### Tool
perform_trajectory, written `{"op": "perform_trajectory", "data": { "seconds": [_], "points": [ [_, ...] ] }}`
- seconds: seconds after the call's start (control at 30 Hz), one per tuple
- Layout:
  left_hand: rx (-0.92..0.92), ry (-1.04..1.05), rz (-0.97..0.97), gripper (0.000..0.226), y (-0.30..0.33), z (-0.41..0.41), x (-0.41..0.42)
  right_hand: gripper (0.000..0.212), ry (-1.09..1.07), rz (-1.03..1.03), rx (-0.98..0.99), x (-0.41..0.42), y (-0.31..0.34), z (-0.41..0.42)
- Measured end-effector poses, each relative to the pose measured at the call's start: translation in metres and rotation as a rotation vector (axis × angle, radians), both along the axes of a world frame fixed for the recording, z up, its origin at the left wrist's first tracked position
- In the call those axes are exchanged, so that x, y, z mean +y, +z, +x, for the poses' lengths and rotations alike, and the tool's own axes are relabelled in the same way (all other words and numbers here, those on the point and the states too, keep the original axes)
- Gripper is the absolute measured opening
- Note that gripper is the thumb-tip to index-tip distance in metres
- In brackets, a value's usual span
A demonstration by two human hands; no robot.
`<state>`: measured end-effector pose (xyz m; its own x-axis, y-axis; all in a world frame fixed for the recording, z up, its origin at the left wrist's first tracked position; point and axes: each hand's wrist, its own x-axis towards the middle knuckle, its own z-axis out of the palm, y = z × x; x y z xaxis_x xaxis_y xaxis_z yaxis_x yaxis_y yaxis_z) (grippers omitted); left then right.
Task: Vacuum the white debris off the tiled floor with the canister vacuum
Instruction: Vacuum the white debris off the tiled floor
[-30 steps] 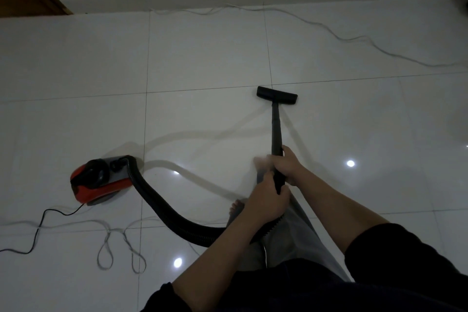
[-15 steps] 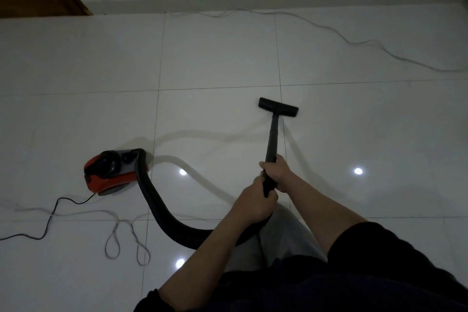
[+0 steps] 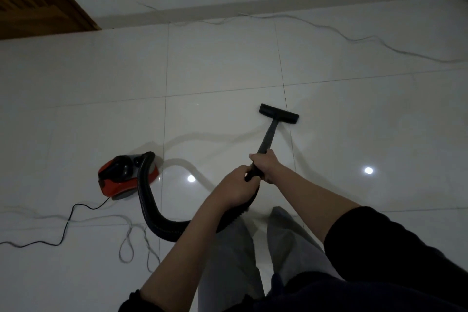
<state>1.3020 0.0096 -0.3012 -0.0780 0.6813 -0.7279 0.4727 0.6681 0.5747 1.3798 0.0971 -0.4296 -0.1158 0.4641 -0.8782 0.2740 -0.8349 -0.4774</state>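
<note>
Both hands grip the black wand (image 3: 266, 143): left hand (image 3: 235, 187) closed low by the hose (image 3: 152, 208), right hand (image 3: 266, 164) closed just above. Left lies the red canister (image 3: 124, 175), its cords (image 3: 76, 220) trailing. Beyond, the floor head (image 3: 278, 114) rests on glossy tiles (image 3: 228, 63); debris can't be made out.

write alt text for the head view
Both hands, left hand and right hand, grip a black wand, its floor head on glossy white tile. A red canister sits left, joined by a hose.

the floor nozzle (image 3: 278, 114) now sits across a tile seam, wand (image 3: 268, 137) tilted.
</note>
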Motion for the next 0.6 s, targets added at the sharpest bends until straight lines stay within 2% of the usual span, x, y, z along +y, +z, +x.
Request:
{"op": "perform_trajectory", "data": {
  "seconds": [0.17, 0.53, 0.6],
  "points": [
    [-0.039, 0.044, -0.002, 0.03, 0.011, -0.061, -0.018, 0.062, -0.009, -0.019, -0.003, -0.016, 0.005, -0.061],
    [-0.003, 0.05, -0.035, 0.031, 0.033, -0.237, -0.081, 0.035, -0.006, -0.056, 0.049, -0.08, 0.014, -0.242],
    [-0.004, 0.053, -0.036, 0.031, 0.034, -0.268, -0.09, 0.038, 0.004, -0.058, 0.066, -0.089, 0.015, -0.273]
  ]
}}
